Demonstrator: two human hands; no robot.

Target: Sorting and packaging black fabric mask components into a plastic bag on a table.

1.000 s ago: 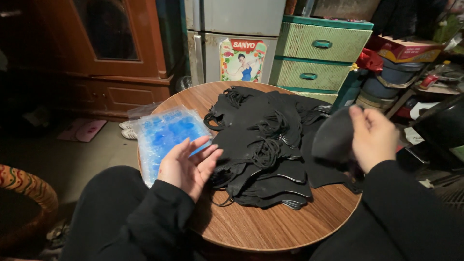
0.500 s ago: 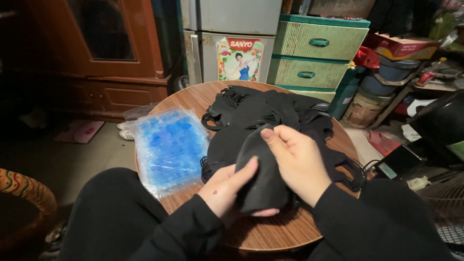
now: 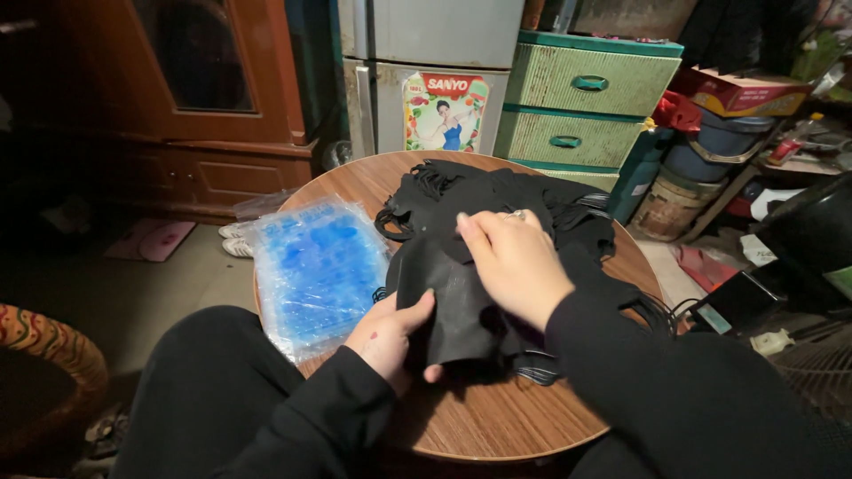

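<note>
Left fingers (image 3: 432, 372) — behind black cloth (image 3: 448, 302)

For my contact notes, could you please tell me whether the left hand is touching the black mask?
Touching. The head view shows the left hand gripping the black mask at its lower edge, thumb lying across the fabric.

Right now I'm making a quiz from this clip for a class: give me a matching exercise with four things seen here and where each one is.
Things:
1. black mask
2. stack of blue clear packets
3. green drawer unit
4. pile of black masks

Places:
A. on the floor beyond the round table
B. on the table's left edge
C. between the left hand and right hand
D. middle of the table, behind the hands

Pairs: 1-C, 2-B, 3-A, 4-D
</note>
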